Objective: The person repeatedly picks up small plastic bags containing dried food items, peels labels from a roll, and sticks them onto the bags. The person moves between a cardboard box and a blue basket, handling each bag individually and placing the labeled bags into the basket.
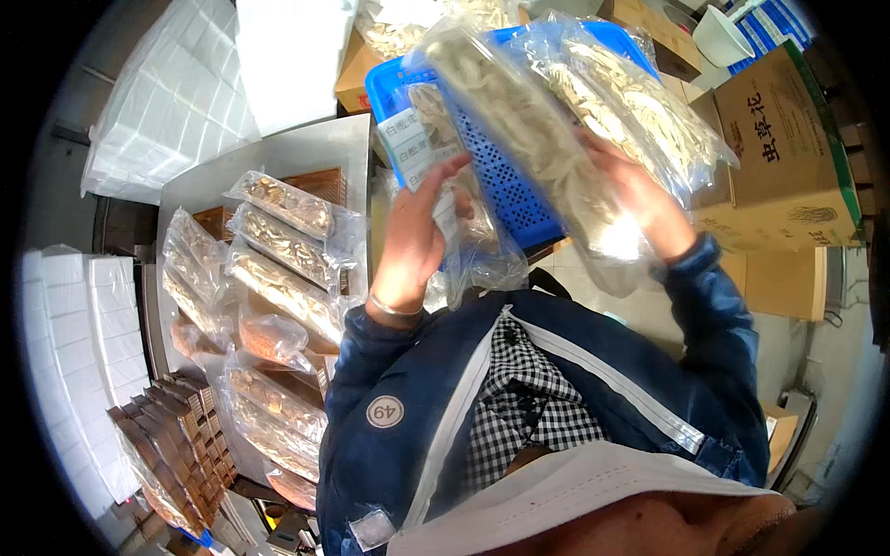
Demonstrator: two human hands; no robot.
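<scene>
A long clear plastic bag of pale dried slices, perhaps mushrooms (519, 116), is tilted over the blue basket (501, 176). My right hand (635, 190) grips its right side near the lower end. In my left hand (415, 227), closed between thumb and fingers, is a white and pale green label sheet (408, 139) that hangs over the basket's left side. Beneath that hand, another filled clear bag (482, 236) leans at the basket's near left corner. More bags of pale slices (626, 88) lie across the basket's right side.
A metal table (278, 148) at the left holds rows of filled bags (283, 287) and brown woven trays (320, 183). Stacked brown trays (176, 445) stand at the lower left, white blocks (176, 102) behind. At the right are a cardboard box (769, 157) and a white bucket (721, 37).
</scene>
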